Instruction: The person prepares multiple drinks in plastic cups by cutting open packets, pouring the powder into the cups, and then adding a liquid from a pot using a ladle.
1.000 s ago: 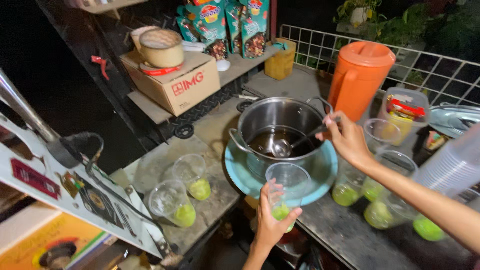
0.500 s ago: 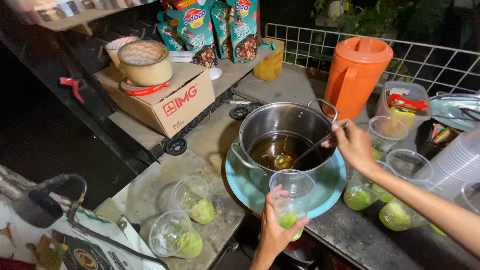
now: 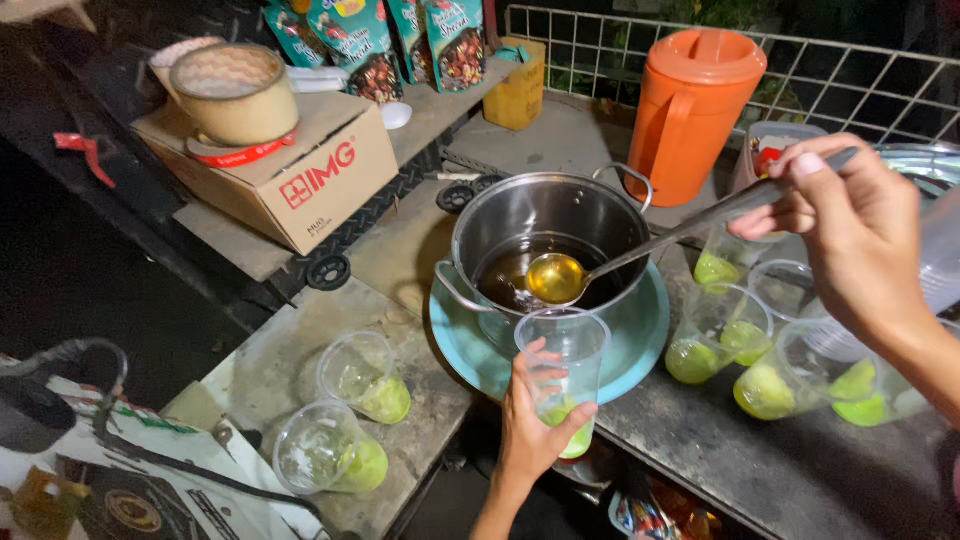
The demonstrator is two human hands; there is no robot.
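Two hands: ladle (image 3: 556,278), plastic cup (image 3: 560,375)

left hand (image 3: 537,425) raised from below, fingers curled in a grip, thumb forward; right hand (image 3: 850,225) reaches in from the right, forearm extended, fingers pinched closed, knuckles up.

Ladle (image 3: 557,278) lifted from pot (image 3: 545,225), full.

Probably a street drink stall (dark outside): worn counter (image 3: 700,450), steel pot (image 3: 545,225), orange jug (image 3: 690,110), rows of plastic cups (image 3: 720,330)
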